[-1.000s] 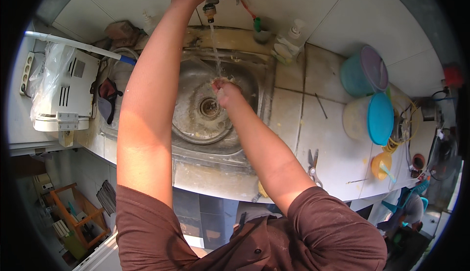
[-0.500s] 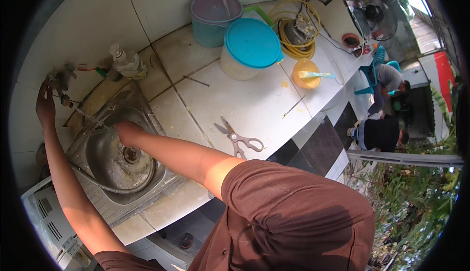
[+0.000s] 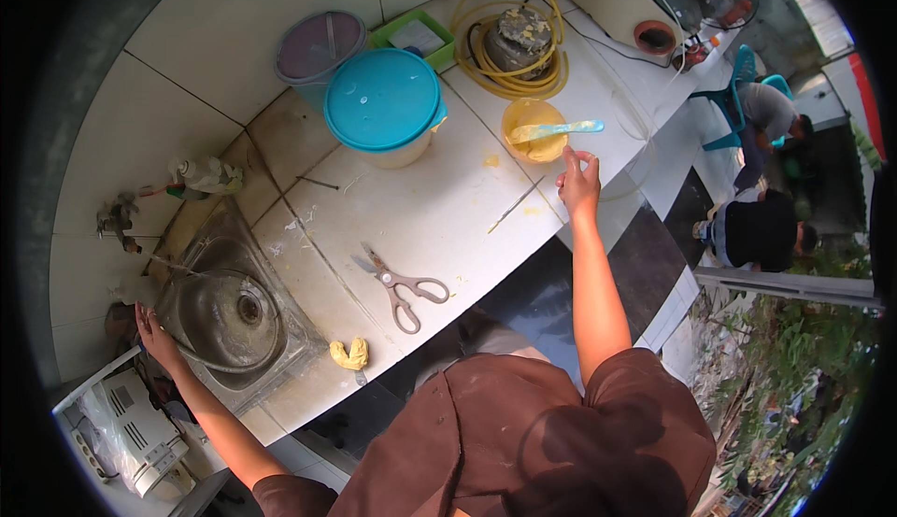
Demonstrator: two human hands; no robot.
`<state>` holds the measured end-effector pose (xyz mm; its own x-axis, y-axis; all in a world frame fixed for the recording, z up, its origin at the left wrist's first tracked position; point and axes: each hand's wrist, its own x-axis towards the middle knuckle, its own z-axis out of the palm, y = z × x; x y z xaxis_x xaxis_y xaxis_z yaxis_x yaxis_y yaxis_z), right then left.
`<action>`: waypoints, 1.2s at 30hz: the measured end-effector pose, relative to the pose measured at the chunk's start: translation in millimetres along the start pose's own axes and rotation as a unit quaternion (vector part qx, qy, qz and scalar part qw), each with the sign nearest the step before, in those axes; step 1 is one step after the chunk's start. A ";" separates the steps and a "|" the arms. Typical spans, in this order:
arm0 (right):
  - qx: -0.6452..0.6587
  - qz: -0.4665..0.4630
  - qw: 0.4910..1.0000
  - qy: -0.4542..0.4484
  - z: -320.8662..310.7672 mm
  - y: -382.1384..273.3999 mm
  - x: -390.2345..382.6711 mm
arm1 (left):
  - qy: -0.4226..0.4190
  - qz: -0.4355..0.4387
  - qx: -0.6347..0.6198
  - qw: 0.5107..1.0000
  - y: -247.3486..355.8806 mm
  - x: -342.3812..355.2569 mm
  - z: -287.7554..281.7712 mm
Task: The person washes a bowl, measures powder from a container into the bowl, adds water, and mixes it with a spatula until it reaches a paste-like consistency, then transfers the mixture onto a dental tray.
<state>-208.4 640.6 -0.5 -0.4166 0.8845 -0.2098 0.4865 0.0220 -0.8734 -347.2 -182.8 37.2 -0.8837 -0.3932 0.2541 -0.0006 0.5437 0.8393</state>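
Observation:
My right hand (image 3: pixel 581 184) is at the counter's front edge, its fingers partly curled and apart beside an orange bowl (image 3: pixel 517 146). Yellow paste lies in the bowl, and a pale blue spatula (image 3: pixel 572 127) rests across its rim, just above my fingertips. Whether the fingertips touch the bowl is unclear. Over at the sink's left side, my left hand (image 3: pixel 161 341) stretches its fingers toward a pale, blurred thing I cannot make out. A thin stream runs from the wall tap (image 3: pixel 120 221) into the metal sink (image 3: pixel 268 365).
Scissors (image 3: pixel 396 285), a thin stick (image 3: pixel 514 205) and a yellow lump (image 3: pixel 349 354) lie on the tiled counter. Behind stand a blue-lidded tub (image 3: pixel 383 101), a purple-lidded tub (image 3: pixel 320 47), a green tray (image 3: pixel 418 39) and a coiled yellow hose (image 3: pixel 551 83). Two people are at the far right.
My right hand has left the sink and moved right to the orange bowl. My left hand has come down from the tap. The view has turned, and the yellow lump now shows.

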 end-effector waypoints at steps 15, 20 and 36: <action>-0.030 -0.023 0.943 -0.330 -28.8 -78.2 -146.0 | -0.109 -0.276 -0.321 0.899 129.2 -232.6 97.1; -0.061 0.023 0.862 -0.504 92.8 -107.8 -284.9 | -0.272 -0.284 -0.395 0.831 90.9 -194.1 89.7; -0.101 -0.442 0.840 -0.300 431.0 -137.4 -499.7 | -0.204 -0.501 -0.493 0.681 -132.1 -66.1 88.5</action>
<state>-398.0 -5.2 35.0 -0.9658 0.0891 0.2436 -0.1203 0.6782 -0.7250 -330.1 -163.1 -133.0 -0.7273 0.1475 -0.6703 -0.5623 -0.6880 0.4588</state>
